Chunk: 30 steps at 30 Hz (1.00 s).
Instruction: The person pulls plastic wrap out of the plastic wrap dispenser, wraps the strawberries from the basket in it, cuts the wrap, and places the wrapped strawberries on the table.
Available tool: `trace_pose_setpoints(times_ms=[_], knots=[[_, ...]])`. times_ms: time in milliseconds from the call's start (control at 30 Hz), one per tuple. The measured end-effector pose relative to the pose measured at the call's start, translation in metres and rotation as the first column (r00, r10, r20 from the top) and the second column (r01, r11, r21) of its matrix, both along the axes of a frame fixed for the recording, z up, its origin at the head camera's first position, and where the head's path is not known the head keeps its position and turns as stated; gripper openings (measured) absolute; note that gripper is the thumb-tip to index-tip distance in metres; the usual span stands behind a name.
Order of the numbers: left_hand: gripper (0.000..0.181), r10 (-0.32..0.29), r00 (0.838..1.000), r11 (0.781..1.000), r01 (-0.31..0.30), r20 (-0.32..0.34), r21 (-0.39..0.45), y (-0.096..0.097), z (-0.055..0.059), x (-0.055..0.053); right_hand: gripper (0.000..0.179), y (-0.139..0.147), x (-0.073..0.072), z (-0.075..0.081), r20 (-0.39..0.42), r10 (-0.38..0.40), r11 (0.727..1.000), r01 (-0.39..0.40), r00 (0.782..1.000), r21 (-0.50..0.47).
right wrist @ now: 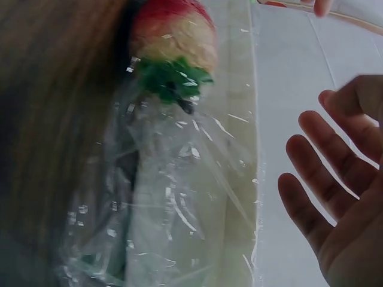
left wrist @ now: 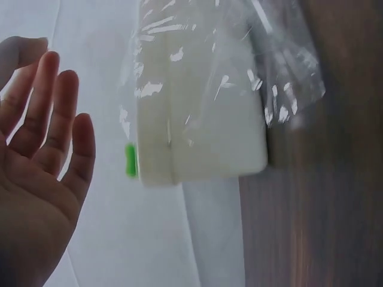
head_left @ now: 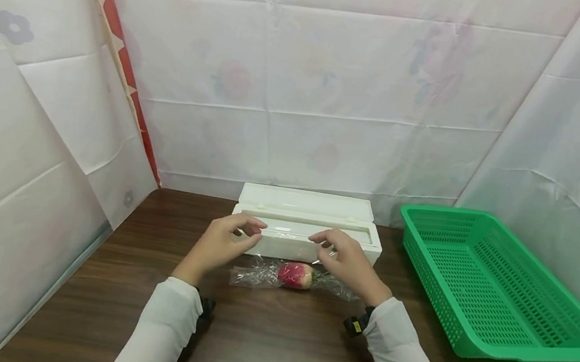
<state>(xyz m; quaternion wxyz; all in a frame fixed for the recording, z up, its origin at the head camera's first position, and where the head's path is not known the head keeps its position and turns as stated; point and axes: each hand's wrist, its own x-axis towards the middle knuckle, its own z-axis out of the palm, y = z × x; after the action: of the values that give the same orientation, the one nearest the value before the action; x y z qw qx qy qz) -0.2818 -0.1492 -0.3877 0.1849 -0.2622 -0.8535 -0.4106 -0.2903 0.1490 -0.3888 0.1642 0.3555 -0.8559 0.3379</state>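
Note:
A flower-like bloom (head_left: 296, 275) in red and cream, with green sepals (right wrist: 173, 78), lies in clear crinkled plastic wrapping (head_left: 257, 274) on the table. Just behind it stands a long white box (head_left: 289, 248), its lid (head_left: 307, 202) tipped back. Over the box's left front is my left hand (head_left: 224, 242), thumb and forefinger bent toward each other. My right hand (head_left: 348, 261) mirrors it over the right front, fingers loosely bent. Neither hand visibly holds anything, and both wrist views show them apart from the wrapping. Fine film between the hands cannot be made out.
A green plastic basket (head_left: 549, 346) stands on the right of the brown wooden table (head_left: 268, 349). Pale patterned sheets (head_left: 324, 88) hang behind and at both sides. A small green piece (left wrist: 130, 160) shows beside the box's edge.

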Motion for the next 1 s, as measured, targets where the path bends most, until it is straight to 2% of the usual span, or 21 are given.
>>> trace_pose_setpoints(times_ms=[100, 200, 300, 367, 433, 567, 667, 800, 1000], knots=[[0.024, -0.041, 0.998, 0.995, 0.045, 0.056, -0.085, 0.010, -0.002, 0.002, 0.017, -0.001, 0.003, -0.004, -0.003, 0.022, 0.999, -0.022, 1.000, 0.039], [0.031, -0.075, 0.991, 0.972, 0.098, 0.113, -0.216, 0.023, -0.005, 0.005, 0.018, -0.002, 0.005, -0.007, -0.032, 0.039, 0.995, -0.035, 0.999, 0.091], [0.033, -0.107, 0.987, 0.940, 0.141, 0.122, -0.310, 0.036, -0.006, 0.009, 0.020, -0.002, 0.009, -0.012, -0.059, 0.052, 0.991, -0.044, 0.997, 0.125], [0.033, -0.116, 0.986, 0.934, 0.149, 0.119, -0.324, 0.044, -0.007, 0.012, 0.021, -0.002, 0.010, -0.016, -0.081, 0.062, 0.991, -0.052, 0.995, 0.127], [0.032, -0.105, 0.989, 0.938, 0.135, 0.108, -0.318, 0.051, -0.007, 0.016, 0.022, -0.002, 0.010, -0.019, -0.097, 0.071, 0.992, -0.059, 0.993, 0.114], [0.034, -0.037, 0.994, 0.942, 0.070, 0.105, -0.328, 0.059, -0.007, 0.020, 0.027, -0.003, 0.012, -0.022, -0.129, 0.085, 0.993, -0.072, 0.988, 0.098], [0.038, -0.003, 0.996, 0.927, 0.037, 0.090, -0.374, 0.063, -0.010, 0.020, 0.031, -0.004, 0.014, -0.024, -0.138, 0.074, 0.992, -0.059, 0.988, 0.114], [0.044, 0.000, 0.998, 0.902, 0.028, 0.065, -0.431, 0.066, -0.016, 0.021, 0.034, -0.005, 0.018, -0.028, -0.130, 0.027, 0.986, -0.005, 0.991, 0.165], [0.038, 0.003, 0.997, 0.885, 0.030, 0.072, -0.465, 0.071, -0.023, 0.022, 0.033, -0.007, 0.022, -0.032, -0.072, -0.020, 0.978, 0.035, 0.997, 0.204]])
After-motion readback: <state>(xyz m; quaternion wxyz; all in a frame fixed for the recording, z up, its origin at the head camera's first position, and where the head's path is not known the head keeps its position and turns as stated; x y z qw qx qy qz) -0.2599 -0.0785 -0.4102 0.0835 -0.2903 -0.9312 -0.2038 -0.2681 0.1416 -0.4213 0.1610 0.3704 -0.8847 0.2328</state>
